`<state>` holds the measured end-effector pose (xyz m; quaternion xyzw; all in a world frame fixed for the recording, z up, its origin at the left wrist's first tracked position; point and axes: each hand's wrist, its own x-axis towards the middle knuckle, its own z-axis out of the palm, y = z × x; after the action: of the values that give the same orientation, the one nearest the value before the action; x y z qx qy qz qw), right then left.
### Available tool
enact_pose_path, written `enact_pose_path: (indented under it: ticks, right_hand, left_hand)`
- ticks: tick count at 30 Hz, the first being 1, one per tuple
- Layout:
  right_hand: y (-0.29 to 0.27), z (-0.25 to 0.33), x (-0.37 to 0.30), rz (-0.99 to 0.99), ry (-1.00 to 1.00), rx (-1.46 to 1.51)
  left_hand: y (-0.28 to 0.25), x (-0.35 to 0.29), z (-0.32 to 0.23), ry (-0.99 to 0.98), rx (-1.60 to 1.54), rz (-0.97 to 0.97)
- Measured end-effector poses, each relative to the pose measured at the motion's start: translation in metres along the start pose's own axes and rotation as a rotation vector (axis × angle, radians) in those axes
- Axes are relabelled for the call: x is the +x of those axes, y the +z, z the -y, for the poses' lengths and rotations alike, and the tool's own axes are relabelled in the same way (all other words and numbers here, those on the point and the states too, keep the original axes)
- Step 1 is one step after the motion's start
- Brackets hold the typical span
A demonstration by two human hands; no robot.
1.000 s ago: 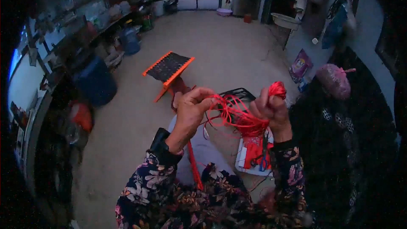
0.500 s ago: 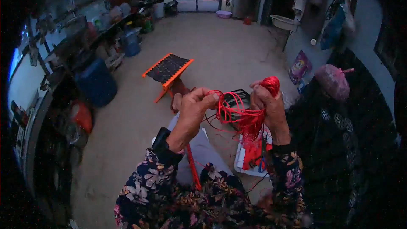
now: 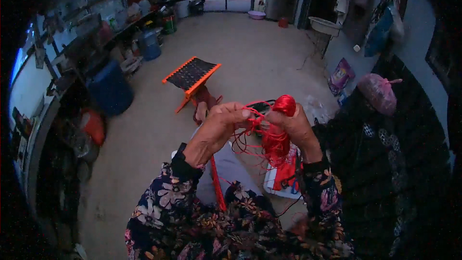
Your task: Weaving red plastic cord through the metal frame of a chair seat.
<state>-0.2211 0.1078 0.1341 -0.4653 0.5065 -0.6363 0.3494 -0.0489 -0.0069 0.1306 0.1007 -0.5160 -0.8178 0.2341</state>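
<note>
Red cord (image 3: 276, 149) in right hand (image 3: 297, 127)

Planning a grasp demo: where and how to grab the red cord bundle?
Likely the middle of the red cord bundle, from its right, like the right hand: the rounded top sits above, the rest hangs below, loose strands run left.

The bare left hand (image 3: 211, 127) slants far and right, thumb and forefinger pinched together, wrist nearly straight. Near it on the right, the bare right hand (image 3: 299, 127) curls closed, thumb pointing left, wrist bent leftward. Dark, flower-patterned fabric sleeves (image 3: 163, 195) cover both forearms, ending in black cuffs (image 3: 316, 165).
</note>
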Motion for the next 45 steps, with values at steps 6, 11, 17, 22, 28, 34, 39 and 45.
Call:
enact_pose_path:
  ticks: [6,11,17,22,28,34,39,45]
  right_hand:
    - [-0.021,-0.035,0.009,0.037,0.129,0.628]
    - [-0.022,-0.05,0.018,0.042,0.102,1.082]
    - [-0.023,-0.042,0.027,0.058,-0.066,1.24]
    - [-0.02,-0.05,0.029,-0.078,-0.049,1.169]
    - [-0.006,-0.054,0.025,-0.267,0.189,0.496]
    - [0.007,-0.035,0.008,-0.138,0.033,0.241]
    - [0.012,-0.03,0.008,0.172,0.136,-0.012]
    - [0.009,-0.045,0.009,0.003,0.152,-0.214]
  left_hand:
    - [-0.006,0.0,0.005,0.074,-0.272,0.057]
    - [-0.005,0.001,0.006,-0.009,-0.049,-0.077]
    - [-0.009,0.007,0.019,0.114,0.157,-0.309]
    - [-0.004,0.006,0.025,0.058,0.144,-0.321]
    - [-0.003,0.002,0.018,0.008,0.177,-0.253]
    - [-0.012,0.004,0.029,-0.043,0.023,-0.165]
    - [-0.006,-0.002,0.015,-0.06,0.073,-0.118]
    - [-0.001,-0.001,0.015,-0.079,0.199,-0.253]
